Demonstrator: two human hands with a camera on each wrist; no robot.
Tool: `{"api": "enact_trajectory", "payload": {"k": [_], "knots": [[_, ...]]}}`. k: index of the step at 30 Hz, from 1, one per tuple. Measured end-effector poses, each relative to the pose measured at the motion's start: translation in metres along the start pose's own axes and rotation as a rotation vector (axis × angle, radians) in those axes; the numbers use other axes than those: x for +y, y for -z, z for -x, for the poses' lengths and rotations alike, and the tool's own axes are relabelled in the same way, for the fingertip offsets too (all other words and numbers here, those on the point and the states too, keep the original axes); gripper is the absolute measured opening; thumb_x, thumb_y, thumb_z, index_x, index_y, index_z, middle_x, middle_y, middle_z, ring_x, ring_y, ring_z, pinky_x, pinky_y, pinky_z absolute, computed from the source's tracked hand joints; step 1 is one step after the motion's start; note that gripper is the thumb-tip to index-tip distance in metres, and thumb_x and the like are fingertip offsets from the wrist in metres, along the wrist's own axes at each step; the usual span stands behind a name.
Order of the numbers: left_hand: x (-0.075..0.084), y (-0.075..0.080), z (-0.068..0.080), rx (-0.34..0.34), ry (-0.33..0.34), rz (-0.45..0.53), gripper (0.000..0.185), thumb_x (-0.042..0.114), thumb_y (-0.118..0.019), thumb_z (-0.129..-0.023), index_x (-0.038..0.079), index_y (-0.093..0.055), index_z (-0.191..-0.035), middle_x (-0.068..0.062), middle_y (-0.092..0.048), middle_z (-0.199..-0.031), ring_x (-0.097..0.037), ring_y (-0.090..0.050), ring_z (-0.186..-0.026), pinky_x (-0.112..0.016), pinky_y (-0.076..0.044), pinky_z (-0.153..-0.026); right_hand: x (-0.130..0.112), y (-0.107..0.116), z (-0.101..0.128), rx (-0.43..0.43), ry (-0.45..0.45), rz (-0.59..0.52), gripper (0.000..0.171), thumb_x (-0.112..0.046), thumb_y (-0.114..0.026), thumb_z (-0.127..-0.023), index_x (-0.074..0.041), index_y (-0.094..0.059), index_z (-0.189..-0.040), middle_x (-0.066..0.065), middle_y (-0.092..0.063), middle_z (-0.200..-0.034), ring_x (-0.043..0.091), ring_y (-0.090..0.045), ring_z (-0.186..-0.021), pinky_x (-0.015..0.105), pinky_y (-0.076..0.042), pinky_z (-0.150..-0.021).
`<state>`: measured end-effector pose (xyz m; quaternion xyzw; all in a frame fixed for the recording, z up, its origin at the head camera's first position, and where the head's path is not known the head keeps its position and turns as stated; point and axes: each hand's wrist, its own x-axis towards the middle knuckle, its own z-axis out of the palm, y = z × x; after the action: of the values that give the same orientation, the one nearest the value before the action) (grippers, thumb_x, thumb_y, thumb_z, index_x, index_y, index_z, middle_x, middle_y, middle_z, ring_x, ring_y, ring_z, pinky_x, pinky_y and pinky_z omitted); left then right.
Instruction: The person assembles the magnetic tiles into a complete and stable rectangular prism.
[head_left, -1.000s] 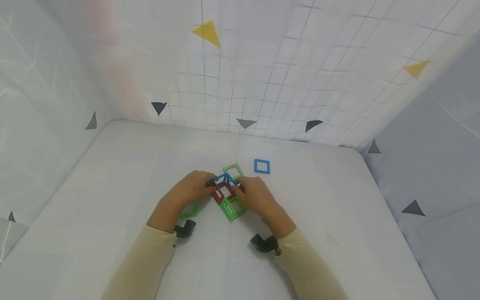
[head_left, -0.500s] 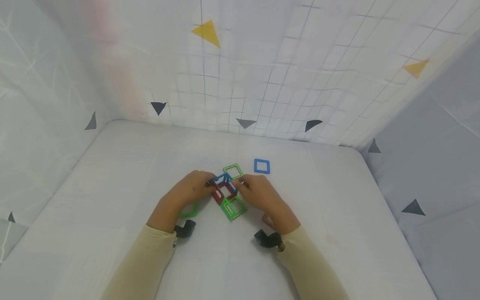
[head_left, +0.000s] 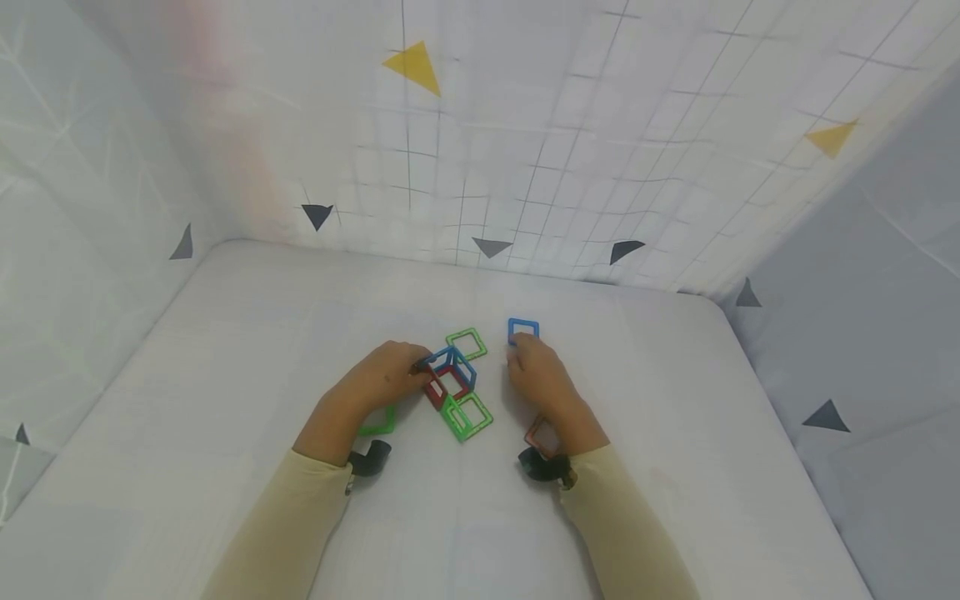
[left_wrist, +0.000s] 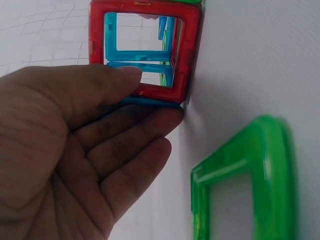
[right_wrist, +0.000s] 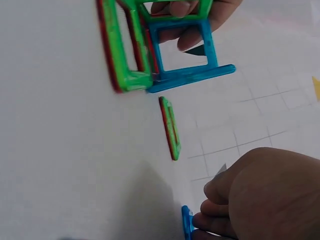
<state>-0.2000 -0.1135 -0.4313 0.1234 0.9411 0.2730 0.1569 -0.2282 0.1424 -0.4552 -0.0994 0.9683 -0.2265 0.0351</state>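
Note:
In the head view my left hand [head_left: 386, 375] holds the left side of a small build of magnetic tile frames. The left wrist view shows the thumb on the build's upright red square tile [left_wrist: 192, 45], with the other fingers around its edge. Blue tiles [head_left: 466, 367] stand upright on the build, and green tiles [head_left: 480, 426] join its near end. My right hand [head_left: 542, 375] has its fingertips at the near edge of a flat blue square tile [head_left: 523, 322]. In the right wrist view, fingertips touch this blue tile [right_wrist: 186, 220] while the thumb stays apart from it.
A loose green tile [head_left: 467, 335] lies just behind the build. Another green tile [head_left: 388, 421] is partly hidden by the left wrist. Below the right wrist lies a reddish tile [head_left: 534, 431]. A white cloth wall [head_left: 525, 167] rises behind the table [head_left: 420, 533].
My right hand has left the build's right side and moved right and away to the loose blue tile. The reddish tile under that wrist has come into sight. My left hand keeps its place.

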Motion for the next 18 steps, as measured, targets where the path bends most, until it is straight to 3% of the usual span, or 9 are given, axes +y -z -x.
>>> {"api": "enact_trajectory", "payload": {"k": [18], "knots": [[-0.0006, -0.0008, -0.0010, -0.002, 0.012, -0.006, 0.040, 0.026, -0.067, -0.096, 0.010, -0.063, -0.133, -0.004, -0.068, -0.125, -0.020, -0.059, -0.112, -0.045, -0.048, -0.104, 0.0062, -0.0061, 0.0027, 0.063, -0.017, 0.147, 0.035, -0.020, -0.057, -0.099, -0.003, -0.061, -0.130, 0.016, -0.062, -0.131, 0.034, -0.054, -0.128, 0.047, -0.043, -0.110]]}}
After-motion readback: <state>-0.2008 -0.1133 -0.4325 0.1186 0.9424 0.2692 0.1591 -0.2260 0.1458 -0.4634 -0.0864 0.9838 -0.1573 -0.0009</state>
